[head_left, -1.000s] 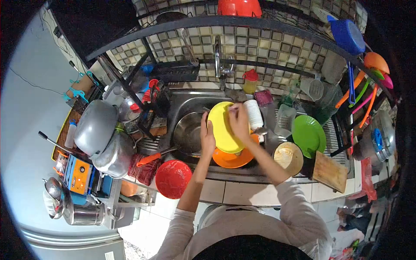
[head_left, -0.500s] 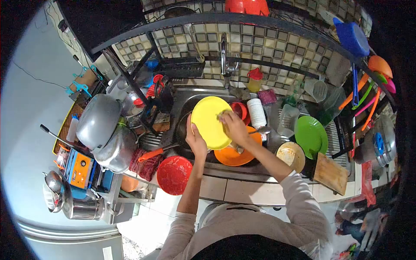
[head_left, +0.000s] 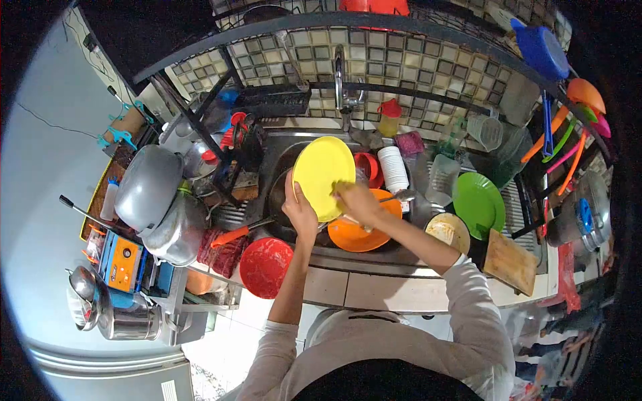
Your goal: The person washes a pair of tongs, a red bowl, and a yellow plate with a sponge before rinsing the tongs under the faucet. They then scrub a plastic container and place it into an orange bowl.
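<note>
A yellow plate [head_left: 323, 175] is tilted up over the sink [head_left: 277, 150]. My left hand [head_left: 299, 210] grips its lower left edge, thumb on the face. My right hand [head_left: 359, 202] is closed at the plate's right side, its fingers round a small greenish thing, perhaps a scrubber, too blurred to tell. Below and to the right lies an orange plate [head_left: 364, 237], with a ladle across it. Behind it are a red cup [head_left: 376, 172] and a stack of white cups [head_left: 393, 169].
Red bowl [head_left: 266, 269] stands on the left front edge. To the right are a green plate [head_left: 478, 206], a wooden board [head_left: 509, 262] and a cream bowl [head_left: 448, 234]. A black rack bar [head_left: 374, 27] crosses above; the faucet [head_left: 340, 80] is behind the sink.
My right hand has moved slightly down and left across the yellow plate's face. The whole view has shifted a little.
</note>
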Available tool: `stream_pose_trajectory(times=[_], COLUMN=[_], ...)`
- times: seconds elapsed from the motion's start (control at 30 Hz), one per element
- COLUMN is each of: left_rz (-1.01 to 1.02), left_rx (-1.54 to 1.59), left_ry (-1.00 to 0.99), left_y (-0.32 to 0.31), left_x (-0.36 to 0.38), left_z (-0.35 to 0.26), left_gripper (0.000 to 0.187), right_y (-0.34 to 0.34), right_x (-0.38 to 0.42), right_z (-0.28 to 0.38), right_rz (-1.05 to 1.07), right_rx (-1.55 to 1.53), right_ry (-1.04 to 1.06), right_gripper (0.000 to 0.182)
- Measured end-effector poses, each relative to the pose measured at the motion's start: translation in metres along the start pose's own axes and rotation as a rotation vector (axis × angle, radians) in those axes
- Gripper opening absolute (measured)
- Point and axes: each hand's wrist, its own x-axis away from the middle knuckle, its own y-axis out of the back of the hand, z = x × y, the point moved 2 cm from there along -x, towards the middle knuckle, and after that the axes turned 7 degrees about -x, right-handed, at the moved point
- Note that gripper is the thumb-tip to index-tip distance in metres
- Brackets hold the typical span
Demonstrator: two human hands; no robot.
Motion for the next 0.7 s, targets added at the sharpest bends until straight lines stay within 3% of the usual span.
stream_pose_trajectory(times=[0.1,0.2,0.27,0.3,0.33,0.4,0.43,0.47,0.53,0.63,0.7], left_rz=[0.007,-0.026,-0.068,-0.068,-0.059,-0.049,-0.029,-0.008,-0.015,-0.065,-0.116], left_rx=[-0.033,-0.063,0.011,0.012,-0.002,-0.014,0.05,0.113,0.07,0.039,0.068], left_ry=[-0.007,-0.051,-0.018,-0.016,0.008,0.034,0.129,0.222,0.198,0.179,0.19], left_y=[0.0,-0.002,0.001,0.0,-0.002,-0.004,-0.006,-0.007,-0.006,-0.003,-0.001], left_x=[0.006,0.009,0.005,0.004,0.004,0.004,0.004,0.004,0.001,0.0,0.004], left_z=[-0.002,-0.002,0.0,0.001,0.002,0.004,0.006,0.008,0.008,0.01,0.011], left_gripper=[0.032,0.033,0.032,0.032,0.032,0.032,0.031,0.031,0.031,0.031,0.031], right_y=[0.02,0.023,0.013,-0.005,-0.011,-0.015,-0.019,-0.021,-0.017,0.001,0.001], right_x=[-0.013,-0.018,-0.012,-0.007,-0.002,0.003,0.001,-0.001,-0.004,-0.026,-0.034], right_z=[-0.025,-0.033,-0.031,-0.03,-0.022,0.001,0.007,0.013,0.017,0.011,-0.011], right_rz=[-0.126,-0.198,0.031,0.069,0.11,0.137,0.138,0.073,0.003,-0.417,-0.442], right_rx=[-0.053,-0.012,-0.059,-0.138,-0.136,-0.203,-0.203,-0.256,-0.311,-0.151,-0.196], right_ry=[-0.084,0.075,0.175,0.128,0.249,0.265,0.261,0.237,0.216,0.3,0.115], right_gripper=[0.016,0.015,0.015,0.015,0.017,0.019,0.019,0.019,0.02,0.021,0.025])
